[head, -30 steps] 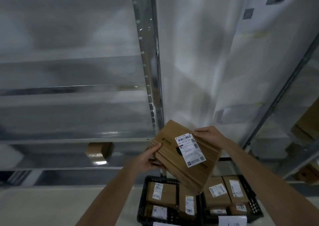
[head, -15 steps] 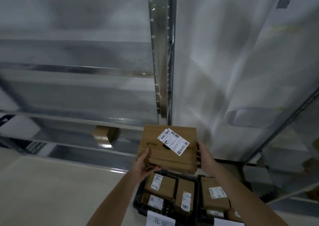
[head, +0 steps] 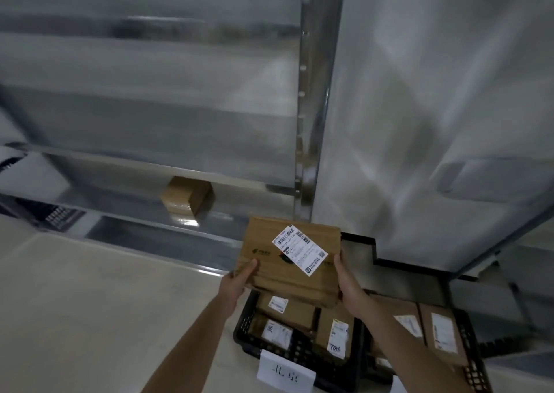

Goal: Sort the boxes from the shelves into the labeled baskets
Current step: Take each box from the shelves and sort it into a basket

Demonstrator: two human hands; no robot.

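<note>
Head view: left grip (head: 237,281) and right grip (head: 347,284) clasp the box (head: 269,272); match its label (head: 299,250) to a basket (head: 247,323) before lowering.

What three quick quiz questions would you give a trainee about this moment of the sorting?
1. True or false: the left hand and the right hand both grip the box.
2. Where does the small box sit? A: on a shelf; B: in a bin; C: on the floor.
3. Fill in: the paper sign hangs on the front of a black ____.

Key: 1 true; 2 A; 3 basket.
</note>
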